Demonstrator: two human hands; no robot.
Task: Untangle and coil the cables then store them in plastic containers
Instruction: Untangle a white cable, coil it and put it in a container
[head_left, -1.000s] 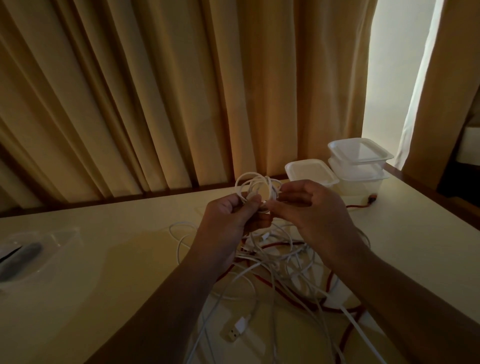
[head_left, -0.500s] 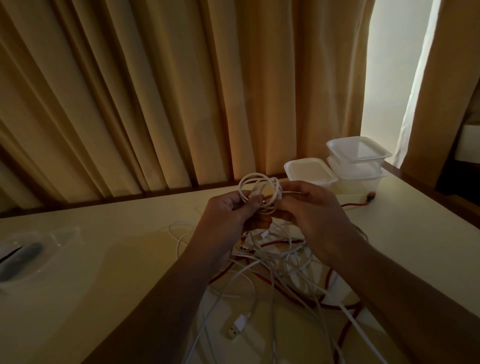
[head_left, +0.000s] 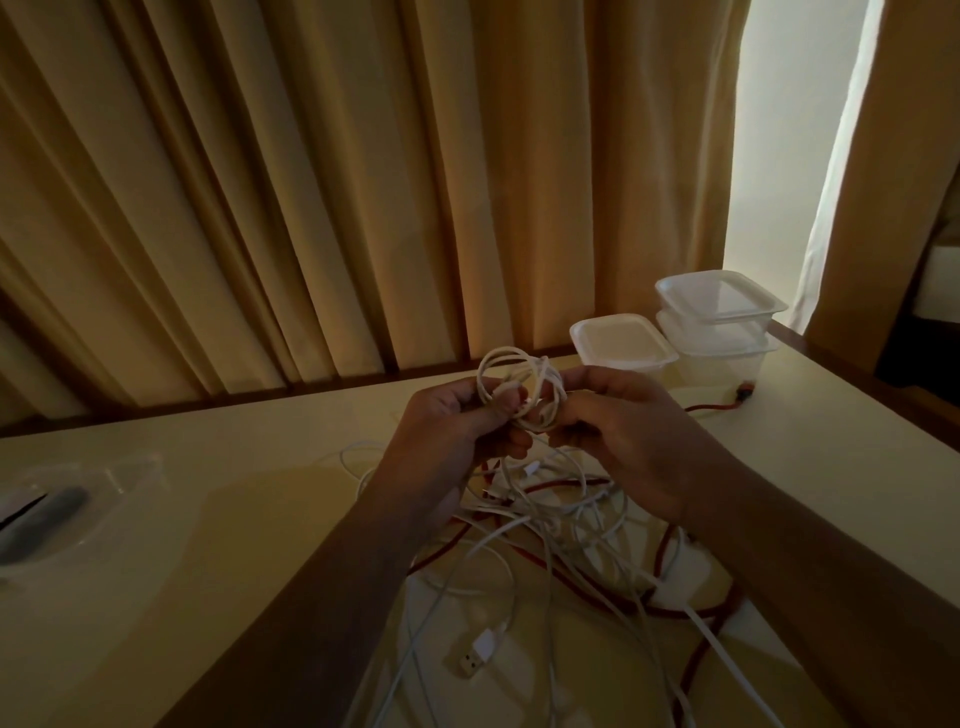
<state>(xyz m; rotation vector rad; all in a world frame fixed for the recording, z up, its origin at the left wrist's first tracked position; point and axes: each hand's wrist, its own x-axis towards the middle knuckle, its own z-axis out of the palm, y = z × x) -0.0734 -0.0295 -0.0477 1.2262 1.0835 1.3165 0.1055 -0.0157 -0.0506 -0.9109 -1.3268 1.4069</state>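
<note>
A pale table (head_left: 208, 519) is filling the lower half of the view, dimly lit, with a dark wooden strip running along its far edge. Behind it, tan curtains (head_left: 311, 182) are hanging in deep folds, and at the far right a bright window gap (head_left: 795, 130) is letting daylight in between them. On the far right of the table a lidded container (head_left: 621, 343) of white plastic is standing just left of two stacked containers (head_left: 719, 304), the upper one also lidded. At the left edge a clear bag (head_left: 47, 514) is lying flat with something dark and blurred inside it.

In the middle of the table, near the person, a tangle of white cables (head_left: 545, 519) is sprawling under and between the forearms, with a red cable (head_left: 711, 408) weaving through it and trailing off toward the foot of the stacked containers. A white USB plug (head_left: 478, 657) is lying at the near side of the heap.

Both arms are reaching forward from the near edge, and the hands are meeting above the tangle. They are holding a small white coil (head_left: 519, 384) up off the table. The left hand (head_left: 457, 441) is pinching the coil's left side between thumb and curled fingers. The right hand (head_left: 634, 431), with its back turned up, is gripping the coil's right side with bent fingers. Loose strands are dropping from the coil into the heap below.
</note>
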